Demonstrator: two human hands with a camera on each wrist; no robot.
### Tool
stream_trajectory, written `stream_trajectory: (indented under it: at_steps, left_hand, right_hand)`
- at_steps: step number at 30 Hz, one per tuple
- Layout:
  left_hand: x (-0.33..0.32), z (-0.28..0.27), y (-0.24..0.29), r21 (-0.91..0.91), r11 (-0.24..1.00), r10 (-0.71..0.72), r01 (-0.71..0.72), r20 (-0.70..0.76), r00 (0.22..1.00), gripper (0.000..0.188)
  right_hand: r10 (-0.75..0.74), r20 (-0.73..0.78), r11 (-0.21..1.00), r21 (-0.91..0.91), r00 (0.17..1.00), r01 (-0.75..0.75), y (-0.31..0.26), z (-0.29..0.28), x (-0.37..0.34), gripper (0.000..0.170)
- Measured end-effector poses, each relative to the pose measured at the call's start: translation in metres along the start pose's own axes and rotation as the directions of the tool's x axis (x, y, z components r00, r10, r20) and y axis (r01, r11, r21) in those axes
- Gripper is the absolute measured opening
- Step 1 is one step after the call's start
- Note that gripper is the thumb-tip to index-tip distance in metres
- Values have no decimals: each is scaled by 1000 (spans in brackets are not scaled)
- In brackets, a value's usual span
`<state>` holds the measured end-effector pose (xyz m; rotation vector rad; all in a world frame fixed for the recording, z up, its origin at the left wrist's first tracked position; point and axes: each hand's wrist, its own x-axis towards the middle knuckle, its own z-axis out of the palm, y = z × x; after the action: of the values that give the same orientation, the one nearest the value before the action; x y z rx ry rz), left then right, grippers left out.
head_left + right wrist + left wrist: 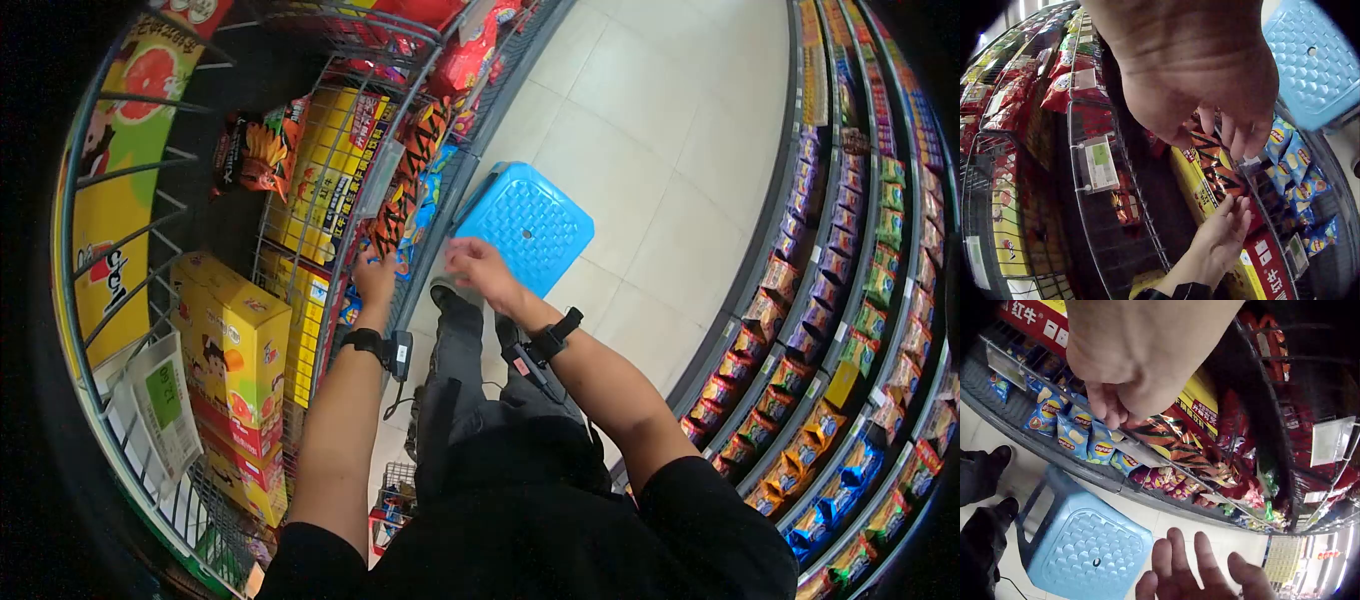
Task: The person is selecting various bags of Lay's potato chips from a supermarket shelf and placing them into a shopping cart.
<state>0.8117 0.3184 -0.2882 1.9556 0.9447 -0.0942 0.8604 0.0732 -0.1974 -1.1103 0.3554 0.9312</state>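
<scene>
My left hand [375, 280] is at the near end of a row of orange-and-black striped snack bags [408, 180] in a wire shelf basket. In the right wrist view, the fingertips of that left hand [1217, 240] lie right at the end of a striped bag [1215, 164], fingers loosely bent. My right hand [484, 272] hovers over the aisle side, beside the shelf edge, with nothing in it. The left wrist view shows this right hand [1200, 572] with fingers spread. Blue chip bags [1074, 434] line the lower shelf beneath the left hand.
A blue plastic stool [530, 225] stands on the tiled floor by the shelf. Yellow drink cartons [335, 170] sit behind the striped bags. A yellow box [235, 330] and a price tag [165, 400] are at the left. Another snack shelf [810, 270] runs along the right.
</scene>
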Motion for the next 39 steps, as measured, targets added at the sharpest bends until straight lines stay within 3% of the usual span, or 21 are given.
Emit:
stream_trajectory:
  at_steps: [4,9,10,11,13,14,16,17,19,21,22,23,25,27,29,32,33,35,36,37,39]
  left_hand:
    - [-1,-9,5,-136,990,-51,48,-16,999,28]
    - [-68,-30,45,48,949,312,-310,-45,949,17]
    - [-93,-40,70,33,977,211,-211,2,977,14]
    - [-112,-45,78,33,977,210,-209,-13,978,14]
    - [-145,-56,88,156,843,535,-515,-141,833,15]
    - [-162,-66,94,161,844,534,-511,-161,830,15]
    - [-196,-84,106,130,813,573,-567,-16,819,18]
    - [-209,-87,105,139,814,574,-564,-40,818,18]
    - [-235,-93,104,-355,870,381,-342,47,923,22]
    - [-263,-104,103,-331,902,306,-276,38,951,22]
    - [-277,-108,105,-363,903,267,-229,57,962,21]
    - [-290,-110,107,-398,899,231,-183,76,970,19]
    - [-316,-114,124,-402,893,226,-201,15,974,17]
    - [-336,-117,121,-497,837,215,-227,-81,973,17]
    - [-353,-121,110,-539,817,196,-204,-73,978,19]
    - [-377,-121,105,-603,748,270,-275,-101,957,57]
    - [-386,-118,103,-606,743,260,-284,-130,957,57]
    - [-407,-108,101,-595,760,266,-261,-82,961,70]
    - [-418,-105,85,-494,851,183,-181,-44,982,81]
    - [-429,-101,82,-498,847,171,-185,-75,983,81]
    - [-445,-94,76,-563,823,-9,-80,-154,988,79]
  right_hand:
    - [6,10,1000,-2,1000,-6,5,-4,4,42]
    - [-51,23,999,-6,998,51,9,-14,-10,44]
    - [-80,36,995,-51,996,82,12,-17,-13,48]
    - [-107,60,988,-101,992,113,14,-20,-14,52]
    - [-124,134,974,-175,983,146,20,-25,-20,59]
    - [-136,194,954,-239,972,182,23,-26,-24,66]
    - [-162,247,932,-279,955,230,23,-21,-46,72]
    - [-188,284,910,-310,940,276,21,-17,-58,80]
    - [-185,347,909,-295,920,294,14,-11,-84,88]
    - [-349,526,811,-246,775,531,8,-10,-101,92]
    - [-298,494,858,-237,817,456,2,-9,-117,80]
    - [-294,518,852,-239,804,465,-7,-10,-129,80]
    - [-101,655,843,-343,748,414,-24,-11,-150,69]
    - [-46,682,883,-314,730,348,-32,-5,-169,58]
    - [-31,702,879,-319,712,353,-34,3,-185,48]
    - [-82,690,926,-215,720,311,-22,19,-196,37]
    - [-63,707,923,-227,704,311,-18,24,-202,37]
    - [-23,632,963,-195,774,188,-10,36,-213,30]
    - [-3,621,967,-197,784,160,-1,40,-216,30]
    - [16,641,965,-212,768,157,6,45,-220,30]
    - [63,622,984,-169,780,55,20,54,-227,29]
